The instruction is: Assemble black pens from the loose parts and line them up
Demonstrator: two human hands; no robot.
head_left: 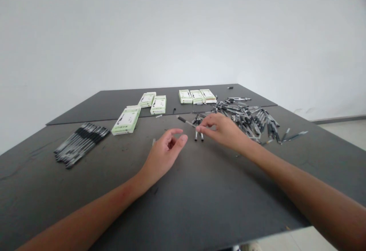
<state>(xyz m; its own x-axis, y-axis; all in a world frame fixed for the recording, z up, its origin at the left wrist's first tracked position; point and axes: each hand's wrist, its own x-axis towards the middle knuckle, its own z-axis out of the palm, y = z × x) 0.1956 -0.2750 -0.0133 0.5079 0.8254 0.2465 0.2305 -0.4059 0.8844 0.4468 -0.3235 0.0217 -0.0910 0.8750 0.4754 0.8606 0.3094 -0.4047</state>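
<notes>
Between the thumb and fingers of my right hand (219,128) is a pen (185,121), its dark grip end pointing left. A couple of other pens (199,136) lie on the table just under those fingers. My left hand (168,146) hovers over the middle of the table, thumb and index finger apart, with nothing visible between them. Part of a small clear piece (153,141) shows beside the left hand's knuckles. To the right of my right hand spreads a loose heap of pens (248,119).
A neat row of pens (81,142) lies at left on the dark table (183,205). Nearby is a green-and-white box (126,120), with two more boxes (158,105) behind it. Three boxes (197,96) stand together at the back. A white wall (171,34) rises behind.
</notes>
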